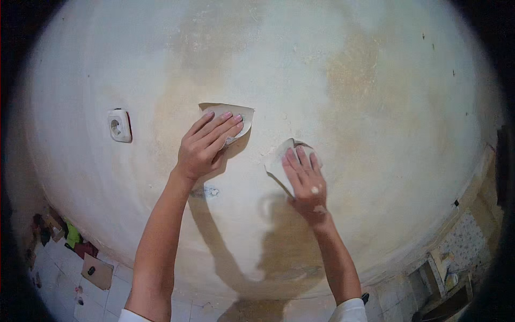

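A stained, pale plaster wall (332, 64) fills the view. My left hand (206, 145) presses a folded sheet of beige sandpaper (244, 114) flat against the wall, fingers spread over it. My right hand (306, 180) lies lower and to the right, holding a second folded piece of sandpaper (278, 160) against the wall; white specks sit on the back of that hand. Both forearms reach up from the lower edge, with white sleeves at the bottom.
A white wall socket (119, 125) sits left of my left hand. Below, on a white tiled floor (96, 300), lie a cardboard piece (97, 271) and coloured cloths (72, 239). A low shelf or frame (445, 279) stands at lower right.
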`<action>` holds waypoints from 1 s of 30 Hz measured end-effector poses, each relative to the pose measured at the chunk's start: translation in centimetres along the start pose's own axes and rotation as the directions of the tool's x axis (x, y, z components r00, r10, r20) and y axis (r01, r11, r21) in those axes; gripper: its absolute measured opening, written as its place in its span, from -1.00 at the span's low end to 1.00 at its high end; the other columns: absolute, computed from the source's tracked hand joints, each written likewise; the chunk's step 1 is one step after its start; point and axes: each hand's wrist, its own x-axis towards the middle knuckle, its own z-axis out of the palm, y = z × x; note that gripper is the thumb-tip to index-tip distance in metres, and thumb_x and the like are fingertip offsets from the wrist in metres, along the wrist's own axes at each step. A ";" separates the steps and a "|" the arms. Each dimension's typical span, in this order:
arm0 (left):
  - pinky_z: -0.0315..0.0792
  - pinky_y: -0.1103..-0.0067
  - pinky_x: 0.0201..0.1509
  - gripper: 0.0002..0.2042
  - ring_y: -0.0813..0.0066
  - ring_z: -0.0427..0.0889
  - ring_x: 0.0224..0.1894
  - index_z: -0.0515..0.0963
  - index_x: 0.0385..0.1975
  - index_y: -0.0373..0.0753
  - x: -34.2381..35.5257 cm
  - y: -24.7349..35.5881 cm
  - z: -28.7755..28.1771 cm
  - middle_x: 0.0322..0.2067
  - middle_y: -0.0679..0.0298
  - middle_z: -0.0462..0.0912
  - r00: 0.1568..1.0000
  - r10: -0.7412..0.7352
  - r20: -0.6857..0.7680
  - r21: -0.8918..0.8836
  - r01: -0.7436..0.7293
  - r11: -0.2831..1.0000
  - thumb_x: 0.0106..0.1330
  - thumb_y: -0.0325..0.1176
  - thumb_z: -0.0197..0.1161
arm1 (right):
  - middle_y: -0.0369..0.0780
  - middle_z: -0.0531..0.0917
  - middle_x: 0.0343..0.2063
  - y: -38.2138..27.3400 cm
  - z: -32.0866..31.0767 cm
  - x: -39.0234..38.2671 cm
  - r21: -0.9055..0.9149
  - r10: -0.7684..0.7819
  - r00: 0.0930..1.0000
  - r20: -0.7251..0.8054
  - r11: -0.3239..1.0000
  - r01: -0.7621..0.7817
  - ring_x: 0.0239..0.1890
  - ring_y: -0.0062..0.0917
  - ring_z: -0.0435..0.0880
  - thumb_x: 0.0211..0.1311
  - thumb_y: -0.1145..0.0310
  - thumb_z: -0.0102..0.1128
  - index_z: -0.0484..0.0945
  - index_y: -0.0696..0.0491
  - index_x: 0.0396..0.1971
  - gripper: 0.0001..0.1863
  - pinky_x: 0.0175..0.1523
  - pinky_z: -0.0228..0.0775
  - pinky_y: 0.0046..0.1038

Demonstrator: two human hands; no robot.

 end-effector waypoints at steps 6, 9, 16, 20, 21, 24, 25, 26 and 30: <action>0.30 0.40 0.28 -0.57 0.48 0.50 0.12 0.54 0.00 -0.06 0.0 0.1 -0.1 0.04 0.43 0.56 1.000 0.009 0.026 0.013 -0.009 1.000 0.05 -0.48 0.20 | -0.04 0.32 0.23 1.0 0.0 1.0 -0.080 0.140 0.933 -0.331 0.981 -0.176 0.34 -0.15 0.15 -0.40 0.70 0.04 0.35 0.23 0.13 -0.20 0.39 -0.12 0.01; 0.30 0.39 0.28 -0.57 0.47 0.50 0.11 0.54 -0.01 -0.06 0.2 0.3 0.0 0.03 0.43 0.56 1.000 0.007 0.005 -0.025 -0.007 1.000 0.04 -0.50 0.19 | -0.04 0.34 0.21 -1.0 0.7 0.5 -0.022 0.079 0.988 -0.134 0.996 -0.082 0.34 -0.14 0.17 -0.37 0.72 0.03 0.33 0.23 0.15 -0.19 0.38 -0.10 0.02; 0.31 0.38 0.26 -0.57 0.46 0.51 0.11 0.54 -0.01 -0.07 0.0 0.3 0.4 0.04 0.42 0.56 1.000 0.000 0.011 -0.026 0.000 1.000 0.04 -0.51 0.18 | -0.05 0.35 0.21 1.4 0.0 0.8 -0.074 0.209 0.892 -0.400 0.963 -0.259 0.31 -0.13 0.22 -0.24 0.64 0.06 0.32 0.20 0.17 -0.25 0.38 -0.15 0.07; 0.31 0.38 0.26 -0.56 0.45 0.50 0.11 0.54 -0.01 -0.07 0.1 0.0 0.0 0.04 0.40 0.56 1.000 0.004 0.004 -0.011 -0.004 1.000 0.03 -0.51 0.18 | -0.08 0.34 0.22 -2.0 1.4 0.8 0.048 0.119 0.993 0.023 0.992 -0.120 0.33 -0.14 0.18 -0.23 0.64 -0.01 0.32 0.18 0.17 -0.27 0.38 -0.17 0.06; 0.31 0.38 0.26 -0.56 0.45 0.50 0.11 0.54 -0.01 -0.07 0.0 0.1 -0.2 0.04 0.40 0.56 1.000 0.005 0.003 -0.015 -0.005 1.000 0.03 -0.51 0.18 | -0.08 0.34 0.22 -1.7 1.5 0.4 0.044 0.121 0.992 0.023 0.992 -0.122 0.33 -0.14 0.18 -0.23 0.64 -0.01 0.32 0.18 0.17 -0.27 0.38 -0.17 0.06; 0.31 0.38 0.25 -0.56 0.45 0.50 0.12 0.54 -0.02 -0.08 0.1 0.2 -0.2 0.03 0.40 0.56 1.000 0.005 0.003 -0.014 -0.005 1.000 0.02 -0.52 0.18 | -0.09 0.33 0.24 0.3 1.0 0.0 -0.027 -0.066 0.998 0.020 0.997 0.067 0.35 -0.16 0.15 -0.27 0.64 0.03 0.34 0.18 0.15 -0.25 0.38 -0.15 0.07; 0.31 0.38 0.26 -0.57 0.45 0.50 0.11 0.55 -0.02 -0.08 0.0 0.3 -0.2 0.03 0.40 0.57 1.000 -0.001 0.016 -0.010 0.001 1.000 0.03 -0.52 0.17 | -0.09 0.33 0.23 0.9 -0.1 0.3 -0.032 0.049 0.989 -0.139 0.998 -0.054 0.34 -0.15 0.16 -0.25 0.62 0.04 0.35 0.18 0.15 -0.27 0.38 -0.14 0.06; 0.30 0.38 0.26 -0.58 0.45 0.50 0.11 0.55 -0.03 -0.08 0.0 0.3 -0.1 0.02 0.39 0.57 1.000 -0.007 0.029 -0.006 0.007 1.000 0.05 -0.53 0.17 | -0.09 0.33 0.23 1.2 -0.8 0.6 -0.017 0.161 0.942 -0.293 0.985 -0.173 0.34 -0.14 0.16 -0.24 0.61 0.05 0.36 0.17 0.14 -0.28 0.38 -0.14 0.06; 0.29 0.38 0.27 -0.60 0.43 0.51 0.10 0.55 -0.04 -0.09 0.3 0.3 0.1 0.01 0.39 0.58 1.000 0.010 0.001 -0.019 -0.010 1.000 0.07 -0.52 0.15 | -0.09 0.34 0.22 -0.3 0.3 1.0 0.059 0.211 0.917 -0.340 0.977 -0.203 0.34 -0.09 0.15 -0.17 0.60 0.08 0.35 0.16 0.15 -0.31 0.38 -0.16 0.05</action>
